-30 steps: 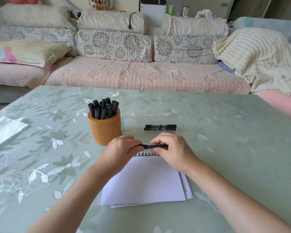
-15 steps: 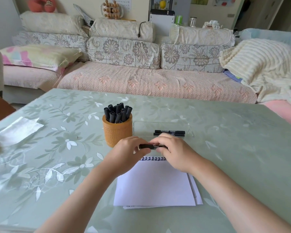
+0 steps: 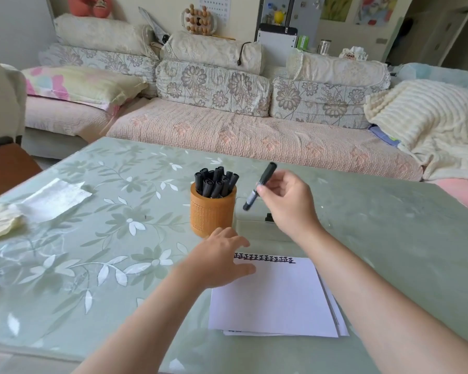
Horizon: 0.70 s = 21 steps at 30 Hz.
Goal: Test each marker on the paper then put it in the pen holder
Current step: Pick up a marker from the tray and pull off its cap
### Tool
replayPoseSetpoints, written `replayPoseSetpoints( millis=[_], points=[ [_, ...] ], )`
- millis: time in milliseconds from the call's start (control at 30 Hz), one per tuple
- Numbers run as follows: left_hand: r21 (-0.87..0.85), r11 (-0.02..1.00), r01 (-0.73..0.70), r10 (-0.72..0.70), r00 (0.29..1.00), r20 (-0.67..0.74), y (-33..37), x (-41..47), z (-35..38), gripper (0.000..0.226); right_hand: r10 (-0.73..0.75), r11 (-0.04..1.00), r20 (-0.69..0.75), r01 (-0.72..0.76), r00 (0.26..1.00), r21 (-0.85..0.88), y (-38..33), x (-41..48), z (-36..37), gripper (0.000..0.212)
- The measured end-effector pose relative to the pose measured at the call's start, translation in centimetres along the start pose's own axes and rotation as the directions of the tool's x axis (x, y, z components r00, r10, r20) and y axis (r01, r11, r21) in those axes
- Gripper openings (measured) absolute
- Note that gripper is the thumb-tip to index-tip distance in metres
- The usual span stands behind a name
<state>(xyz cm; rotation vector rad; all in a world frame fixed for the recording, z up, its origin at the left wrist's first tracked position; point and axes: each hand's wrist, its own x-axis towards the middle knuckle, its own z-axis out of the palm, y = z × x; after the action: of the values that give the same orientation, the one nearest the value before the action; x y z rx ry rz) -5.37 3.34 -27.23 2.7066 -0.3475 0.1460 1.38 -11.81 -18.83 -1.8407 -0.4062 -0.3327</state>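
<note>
My right hand (image 3: 287, 203) pinches a black marker (image 3: 260, 186) and holds it tilted in the air, just right of the brown pen holder (image 3: 212, 214). The holder stands on the table with several black markers (image 3: 216, 182) upright in it. My left hand (image 3: 222, 259) lies with relaxed fingers at the top left corner of the white paper (image 3: 273, 298), holding nothing. A row of black marks (image 3: 265, 259) runs along the paper's top edge. Behind my right hand a clear tray (image 3: 250, 225) shows one black marker end (image 3: 268, 217); the rest is hidden.
The table (image 3: 403, 238) has a green floral cover. A crumpled white plastic sheet (image 3: 52, 198) lies at its left side. A sofa (image 3: 254, 136) with cushions and a cream blanket (image 3: 430, 122) runs behind the far edge.
Both hands held the marker level above the paper's top edge. My right hand has since lifted it up toward the pen holder, and my left hand has let go and dropped to the paper.
</note>
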Motion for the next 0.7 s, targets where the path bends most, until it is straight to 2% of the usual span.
replayPoseSetpoints(
  millis=[133,300,433,467,600,700],
  points=[
    [0.006,1.000,-0.004,0.003,0.998,0.060,0.0,0.0,0.3,0.061,0.043,0.996,-0.047,-0.040,0.998,0.076,-0.9,2.6,2.5,0.014],
    [0.014,1.000,-0.008,0.007,0.998,0.067,-0.2,0.1,0.3,0.060,0.002,0.997,0.022,0.000,1.000,-0.077,0.0,3.0,4.5,0.017],
    [0.019,1.000,-0.008,0.006,0.997,0.079,-0.2,0.2,0.2,0.059,-0.094,0.980,0.059,0.103,0.994,-0.169,0.5,2.2,4.9,0.053],
    [0.018,1.000,-0.006,0.005,0.997,0.080,-0.2,0.3,0.1,0.059,-0.135,0.972,0.054,0.143,0.989,-0.185,0.4,2.2,4.8,0.056],
    [0.016,1.000,-0.002,0.000,0.996,0.089,-0.1,0.2,0.0,0.056,-0.246,0.929,0.097,0.263,0.964,-0.261,0.2,2.2,4.8,0.048],
    [0.018,1.000,0.000,-0.002,0.996,0.093,0.0,0.3,-0.1,0.055,-0.235,0.935,0.063,0.243,0.970,-0.257,0.2,2.4,4.9,0.040]
  ],
)
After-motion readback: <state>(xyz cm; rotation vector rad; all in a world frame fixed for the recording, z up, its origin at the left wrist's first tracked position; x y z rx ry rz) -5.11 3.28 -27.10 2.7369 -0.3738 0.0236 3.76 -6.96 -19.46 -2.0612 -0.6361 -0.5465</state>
